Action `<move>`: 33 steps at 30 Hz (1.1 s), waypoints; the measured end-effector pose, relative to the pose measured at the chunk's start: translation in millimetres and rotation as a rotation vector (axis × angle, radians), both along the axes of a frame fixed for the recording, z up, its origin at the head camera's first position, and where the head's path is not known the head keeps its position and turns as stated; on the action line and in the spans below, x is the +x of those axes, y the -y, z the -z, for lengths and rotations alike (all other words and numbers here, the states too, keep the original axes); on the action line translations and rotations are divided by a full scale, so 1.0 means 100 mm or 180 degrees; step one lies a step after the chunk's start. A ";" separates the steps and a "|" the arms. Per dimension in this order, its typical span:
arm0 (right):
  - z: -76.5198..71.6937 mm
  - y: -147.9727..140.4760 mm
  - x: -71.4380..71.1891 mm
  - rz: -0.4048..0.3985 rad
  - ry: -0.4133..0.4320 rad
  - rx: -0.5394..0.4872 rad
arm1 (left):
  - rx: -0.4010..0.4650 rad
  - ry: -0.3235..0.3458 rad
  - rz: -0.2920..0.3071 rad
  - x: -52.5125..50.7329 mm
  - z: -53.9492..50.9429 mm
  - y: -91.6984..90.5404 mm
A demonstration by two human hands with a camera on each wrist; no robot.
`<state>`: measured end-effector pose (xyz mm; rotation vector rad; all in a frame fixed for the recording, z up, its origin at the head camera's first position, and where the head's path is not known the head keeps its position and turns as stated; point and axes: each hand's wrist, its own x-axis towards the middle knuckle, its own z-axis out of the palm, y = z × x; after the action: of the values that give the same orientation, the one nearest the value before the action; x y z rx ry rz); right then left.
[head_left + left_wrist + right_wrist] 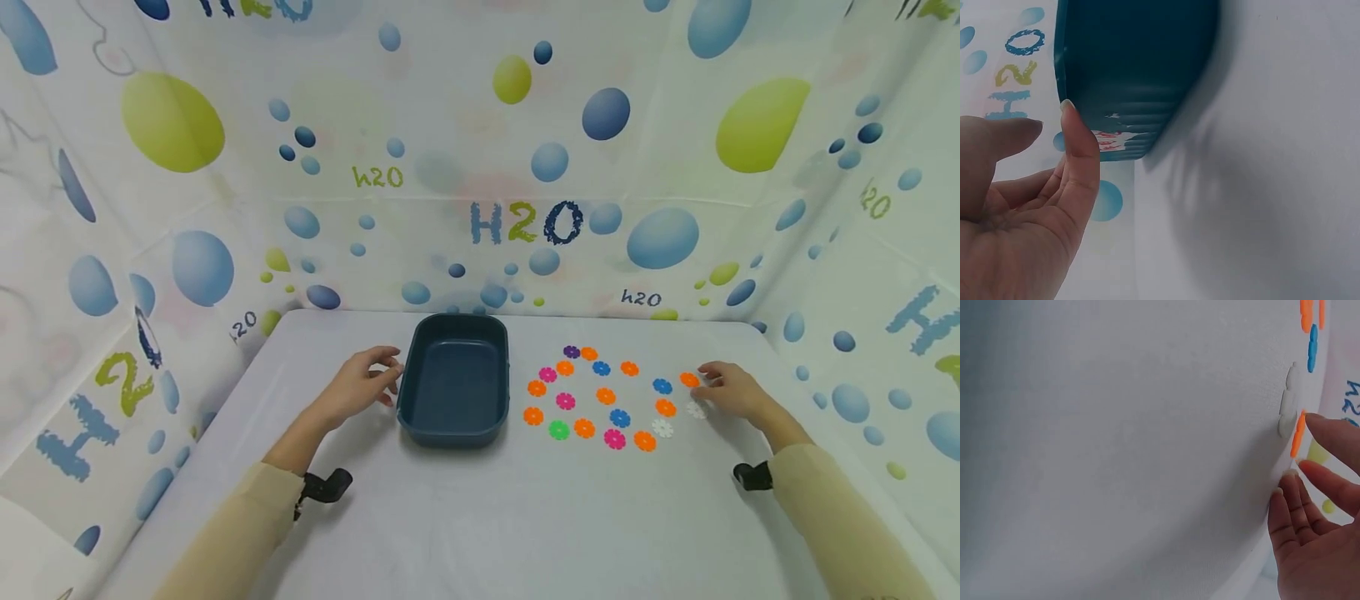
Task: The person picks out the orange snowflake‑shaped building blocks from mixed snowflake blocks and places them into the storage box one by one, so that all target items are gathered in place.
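Fabric (45, 225) printed with blue and green ovals and H2O lettering rises on my left and runs round behind the white table (465, 517). My left sleeve (232, 525) reaches in over that side, with a small black camera (327, 485) at the wrist. Ahead of it my left hand (356, 387) is loosely bent, thumb and fingers apart, at the outside of the dark blue basin (457, 383). In the left wrist view a fingertip meets the basin's rim, though I cannot tell how firmly; the thumb stands clear of the wall.

To the right of the basin, between my two hands, the flower discs (565, 401) lie spread flat: mostly orange, with pink, blue, white, one green and one purple. The purple disc (572, 352) is at the back, the green disc (558, 430) near the front left.

At the right end of the spread lies an orange disc (687, 379), right at the thumb and forefinger of my right hand (731, 390). They stand at its edges; I cannot tell whether they pinch it. A white disc (696, 410) sits just in front, below my thumb. My right sleeve (840, 517) ends the row.
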<state>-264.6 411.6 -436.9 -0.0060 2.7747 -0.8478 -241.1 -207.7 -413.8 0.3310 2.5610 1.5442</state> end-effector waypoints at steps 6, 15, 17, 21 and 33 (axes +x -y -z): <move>0.00 0.01 -0.04 0.0086 0.0051 -0.0036 | 0.0186 0.0128 0.0089 0.00 0.06 -0.01; 0.02 0.05 -0.11 0.0259 0.0186 -0.0008 | 0.0291 0.0253 0.0026 -0.04 0.12 -0.05; 0.02 0.06 -0.12 0.0284 0.0186 -0.0001 | 0.0320 0.0286 0.0008 -0.05 0.13 -0.06; -0.01 0.06 -0.11 0.0321 0.0131 0.0001 | 0.0378 0.0348 0.0009 -0.06 0.13 -0.07; -0.03 0.02 -0.03 0.0359 -0.0080 -0.0195 | 0.0349 0.0399 -0.0001 -0.06 0.13 -0.08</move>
<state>-267.8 409.5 -434.1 0.1310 2.7935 -0.9664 -247.2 -199.6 -426.7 0.2373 2.3884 1.6537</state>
